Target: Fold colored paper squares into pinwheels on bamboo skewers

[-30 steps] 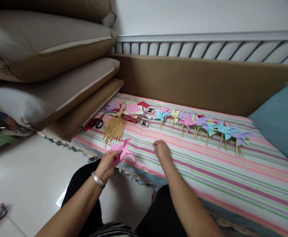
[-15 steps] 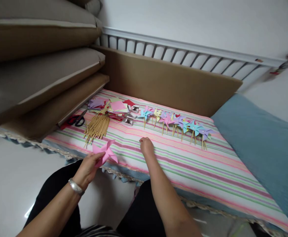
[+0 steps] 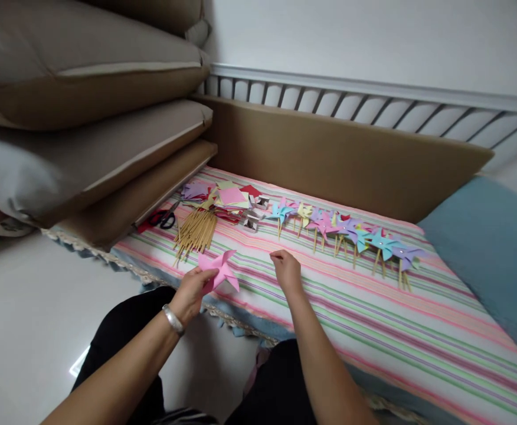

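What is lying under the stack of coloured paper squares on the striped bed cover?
Under the paper squares a few red and yellow sheets stick out, resting on the striped cover. The wooden sticks lie just in front of them. Whatever lies beneath the middle of the stack is covered.

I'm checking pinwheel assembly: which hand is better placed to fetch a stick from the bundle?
Probably right: the right hand holds nothing large, while the left hand, though nearer the stick bundle, grips the pink pinwheel.

Pink pinwheel (image 3: 220,270); bed cover (image 3: 373,319) striped pink, green, purple and white; blue cushion (image 3: 488,248); tan sticks (image 3: 195,231); black-handled scissors (image 3: 163,218).
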A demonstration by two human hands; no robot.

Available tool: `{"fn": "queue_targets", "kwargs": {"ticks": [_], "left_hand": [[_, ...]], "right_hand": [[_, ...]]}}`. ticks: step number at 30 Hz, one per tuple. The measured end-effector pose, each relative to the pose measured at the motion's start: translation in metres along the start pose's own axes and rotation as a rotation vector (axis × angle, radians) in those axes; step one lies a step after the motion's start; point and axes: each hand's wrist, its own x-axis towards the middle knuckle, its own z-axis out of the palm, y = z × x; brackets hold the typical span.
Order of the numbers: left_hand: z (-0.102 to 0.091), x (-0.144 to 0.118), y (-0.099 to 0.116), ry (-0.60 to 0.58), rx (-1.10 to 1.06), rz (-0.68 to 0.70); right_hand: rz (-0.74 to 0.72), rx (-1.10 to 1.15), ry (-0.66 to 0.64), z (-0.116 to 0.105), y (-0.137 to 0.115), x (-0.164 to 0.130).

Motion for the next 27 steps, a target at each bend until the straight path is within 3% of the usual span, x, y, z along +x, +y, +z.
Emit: {"fn": "queue_targets", "kwargs": {"ticks": [4,7,16,22,27], "left_hand": [[0.014,0.004,-0.003,0.001,-0.01,0.005],[0.023,0.006,-0.008,0.012,-0.014,0.031],[0.041,0.003,-0.019,-0.037,-0.028,0.032],[0.04,0.003,-0.023,-0.074,-0.055,0.011],[0.041,0.002,-0.021,-0.063,-0.055,0.018]], "right_hand": [[-0.138,0.225,-0.069,0.002,-0.041,-0.033],[-0.256,0.505,-0.135,0.008,-0.056,-0.051],[-0.18,0.574,-0.158,0.016,-0.048,-0.047],[-0.108,0.573,-0.172,0.015,-0.049,-0.046],[-0.144,0.607,-0.144,0.016,-0.047,-0.047]]}}
